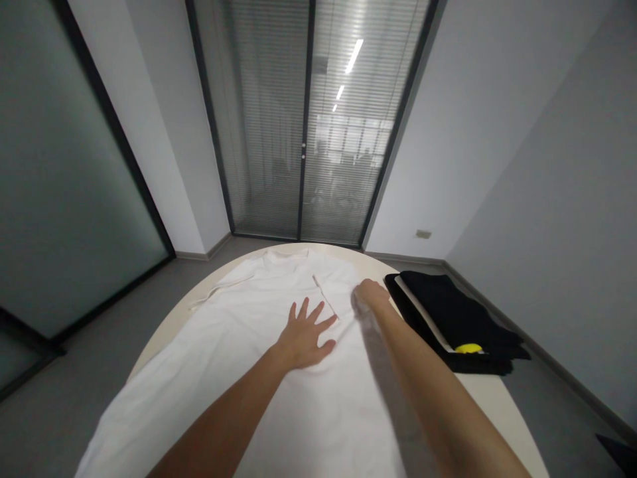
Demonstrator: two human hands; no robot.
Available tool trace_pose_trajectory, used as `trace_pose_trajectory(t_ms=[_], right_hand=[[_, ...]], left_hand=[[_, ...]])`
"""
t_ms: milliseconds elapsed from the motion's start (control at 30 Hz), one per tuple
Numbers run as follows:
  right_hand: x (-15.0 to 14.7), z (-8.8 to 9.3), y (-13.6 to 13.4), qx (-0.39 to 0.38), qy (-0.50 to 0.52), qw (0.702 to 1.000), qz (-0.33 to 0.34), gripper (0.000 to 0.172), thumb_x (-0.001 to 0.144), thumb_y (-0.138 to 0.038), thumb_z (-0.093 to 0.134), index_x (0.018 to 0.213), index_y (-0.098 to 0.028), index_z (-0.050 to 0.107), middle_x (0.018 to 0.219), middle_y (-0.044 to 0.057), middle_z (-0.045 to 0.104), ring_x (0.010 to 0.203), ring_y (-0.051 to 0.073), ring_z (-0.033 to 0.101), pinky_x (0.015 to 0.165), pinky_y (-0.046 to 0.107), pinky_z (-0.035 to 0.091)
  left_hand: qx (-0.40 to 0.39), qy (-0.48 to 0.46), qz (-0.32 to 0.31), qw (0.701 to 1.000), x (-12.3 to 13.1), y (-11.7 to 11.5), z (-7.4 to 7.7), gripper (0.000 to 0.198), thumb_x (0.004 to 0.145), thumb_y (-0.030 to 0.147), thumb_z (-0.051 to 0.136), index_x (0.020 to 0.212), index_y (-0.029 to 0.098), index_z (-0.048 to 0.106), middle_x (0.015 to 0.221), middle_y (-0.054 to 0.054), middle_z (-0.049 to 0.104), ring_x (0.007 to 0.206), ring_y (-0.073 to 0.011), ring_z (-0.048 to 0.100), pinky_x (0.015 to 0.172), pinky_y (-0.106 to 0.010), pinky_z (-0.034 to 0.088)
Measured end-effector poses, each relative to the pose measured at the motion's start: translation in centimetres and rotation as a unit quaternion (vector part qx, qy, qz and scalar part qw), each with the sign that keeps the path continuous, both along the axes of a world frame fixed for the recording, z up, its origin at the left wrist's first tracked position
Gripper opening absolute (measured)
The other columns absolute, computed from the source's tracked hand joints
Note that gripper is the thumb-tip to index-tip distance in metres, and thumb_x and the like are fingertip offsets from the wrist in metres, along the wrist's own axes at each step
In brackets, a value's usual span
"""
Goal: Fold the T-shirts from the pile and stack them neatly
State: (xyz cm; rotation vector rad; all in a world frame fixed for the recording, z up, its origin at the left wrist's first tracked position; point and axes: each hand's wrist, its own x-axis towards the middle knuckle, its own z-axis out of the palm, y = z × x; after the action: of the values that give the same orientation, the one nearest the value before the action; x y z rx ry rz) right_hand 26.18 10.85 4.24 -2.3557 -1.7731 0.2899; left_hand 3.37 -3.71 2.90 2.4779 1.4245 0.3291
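Head view: white T-shirt [213, 358] spread on round table [495, 406], collar [287, 254] at far side, left hand [306, 338] splayed flat on it, gripping nothing, fingertips at thin chest line [324, 295], right hand [372, 293] clenching its right-side fabric, near folded black garments [450, 307].

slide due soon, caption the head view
Left hand spread on a white shirt, right hand at its edge, dark stack nearby.

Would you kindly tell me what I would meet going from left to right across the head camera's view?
Frosted glass panel, left hand spread on the white shirt, right hand, stack of mostly black folded fabric.
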Motion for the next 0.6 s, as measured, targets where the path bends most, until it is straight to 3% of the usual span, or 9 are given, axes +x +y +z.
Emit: trace_pose_trajectory(t_ms=[67,133,267,400,500,600], right_hand=[[-0.8,0.2,-0.1,-0.006,-0.021,0.999,-0.036,0.043,0.090,-0.026,0.054,0.125,-0.004,0.063,0.114,0.031,0.066,0.109,0.038,0.066,0.088,0.049,0.051],[-1.8,0.5,-0.3,0.033,-0.059,0.998,-0.018,0.044,0.094,-0.021,0.046,0.133,-0.006,0.058,0.127,0.029,0.061,0.120,0.036,0.060,0.097,0.050,0.046],[-4.6,1.1,-0.1,0.096,-0.076,0.978,0.167,0.041,0.100,-0.031,0.038,0.131,-0.017,0.061,0.133,0.018,0.061,0.125,0.031,0.053,0.101,0.043,0.042],[-7.5,0.6,0.8,0.021,-0.036,0.958,0.282,0.044,0.102,-0.042,0.036,0.136,-0.025,0.060,0.143,0.009,0.058,0.135,0.028,0.046,0.109,0.040,0.038],[-9.2,-0.4,1.2,-0.023,-0.034,0.958,0.283,0.051,0.101,-0.043,0.041,0.146,-0.023,0.052,0.159,0.011,0.040,0.145,0.033,0.035,0.115,0.051,0.031],[-10.5,-1.1,1.5,-0.043,-0.017,0.972,0.229,0.057,0.102,-0.045,0.034,0.155,-0.027,0.038,0.167,0.009,0.023,0.151,0.039,0.021,0.116,0.065,0.021]], left_hand=[[-0.002,0.000,0.001,1.000,0.0,0.0,0.0,0.064,0.093,0.060,0.048,0.154,0.044,0.037,0.167,-0.002,0.024,0.153,-0.0460,0.008,0.117,-0.073,0.006],[-0.003,0.001,0.001,1.000,0.1,0.1,-0.1,0.065,0.093,0.061,0.049,0.154,0.043,0.037,0.167,-0.002,0.024,0.152,-0.0474,0.008,0.117,-0.074,0.006],[0.012,0.005,-0.002,1.000,0.3,0.0,-0.3,0.065,0.094,0.060,0.046,0.155,0.039,0.036,0.167,-0.003,0.023,0.152,-0.0468,0.010,0.118,-0.073,0.009],[0.028,0.004,0.000,1.000,0.6,-0.3,-0.8,0.070,0.095,0.061,0.041,0.157,0.030,0.034,0.167,-0.009,0.023,0.153,-0.0452,0.010,0.119,-0.071,0.008],[0.035,-0.007,0.011,0.999,1.0,-0.4,-1.2,0.070,0.095,0.061,0.042,0.156,0.027,0.037,0.167,-0.009,0.022,0.153,-0.0431,0.011,0.120,-0.068,0.010],[0.039,-0.019,0.034,0.998,1.3,-0.3,-1.4,0.064,0.095,0.054,0.045,0.152,0.027,0.041,0.166,-0.006,0.027,0.154,-0.0380,0.015,0.123,-0.063,0.013]])
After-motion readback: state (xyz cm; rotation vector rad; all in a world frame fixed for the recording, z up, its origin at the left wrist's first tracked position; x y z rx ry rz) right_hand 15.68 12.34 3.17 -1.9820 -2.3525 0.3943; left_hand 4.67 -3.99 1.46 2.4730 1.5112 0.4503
